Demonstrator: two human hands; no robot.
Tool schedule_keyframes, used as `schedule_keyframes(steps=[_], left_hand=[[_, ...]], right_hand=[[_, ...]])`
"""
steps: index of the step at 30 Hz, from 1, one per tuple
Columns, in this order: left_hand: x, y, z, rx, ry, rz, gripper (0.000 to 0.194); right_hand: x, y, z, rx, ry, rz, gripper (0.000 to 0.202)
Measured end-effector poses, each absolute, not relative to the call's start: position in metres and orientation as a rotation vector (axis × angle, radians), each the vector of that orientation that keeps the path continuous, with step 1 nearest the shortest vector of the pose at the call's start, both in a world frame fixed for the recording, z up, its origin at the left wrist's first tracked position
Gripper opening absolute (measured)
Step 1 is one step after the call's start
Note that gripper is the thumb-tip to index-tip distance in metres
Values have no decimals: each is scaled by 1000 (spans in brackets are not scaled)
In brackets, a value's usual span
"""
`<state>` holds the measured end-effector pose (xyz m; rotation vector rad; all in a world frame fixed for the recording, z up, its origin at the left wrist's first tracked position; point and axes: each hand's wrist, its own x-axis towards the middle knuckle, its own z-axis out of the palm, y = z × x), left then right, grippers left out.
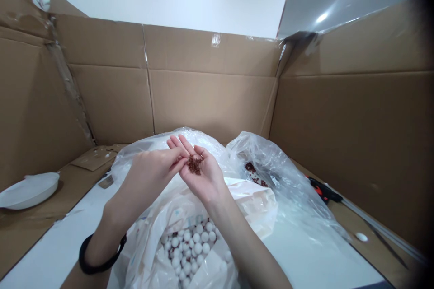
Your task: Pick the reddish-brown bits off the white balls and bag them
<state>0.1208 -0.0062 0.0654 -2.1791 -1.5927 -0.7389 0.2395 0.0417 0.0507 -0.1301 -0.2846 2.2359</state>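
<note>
My right hand (203, 174) is turned palm up and holds a small heap of tiny reddish-brown pieces (194, 165), its fingers stretched out. From the left, my left hand (162, 162) reaches over that palm, thumb and fingertips pinched together at the edge of the heap. What sits between those fingertips is too small to make out. Below both hands lies an open whitish plastic bag (145, 239) with many white balls (198, 237) inside and some reddish-brown bits among them. A black band (98, 257) circles my left wrist.
Clear plastic bags (257, 153) spread behind and to the right, with more reddish-brown pieces (254, 174) inside. Cardboard walls (213, 95) enclose the white table. A white dish (34, 192) stands left; a black-and-red tool (322, 189) and a loose white piece (361, 237) lie right.
</note>
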Motion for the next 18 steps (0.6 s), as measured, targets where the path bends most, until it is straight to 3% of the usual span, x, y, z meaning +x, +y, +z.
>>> schedule_keyframes(steps=[6, 8, 12, 18], left_hand=[[120, -6, 67, -2256, -1598, -912, 23], [120, -6, 68, -2292, -1597, -1141, 20], [117, -3, 71, -2295, -1679, -1788, 15], [117, 0, 74, -2498, -1741, -2572, 19]], right_hand=[[238, 43, 50, -156, -233, 2186, 31], [237, 47, 48, -201, -196, 2132, 26], [237, 53, 45, -129, -482, 2134, 41], [244, 49, 48, -13, -1205, 1699, 17]])
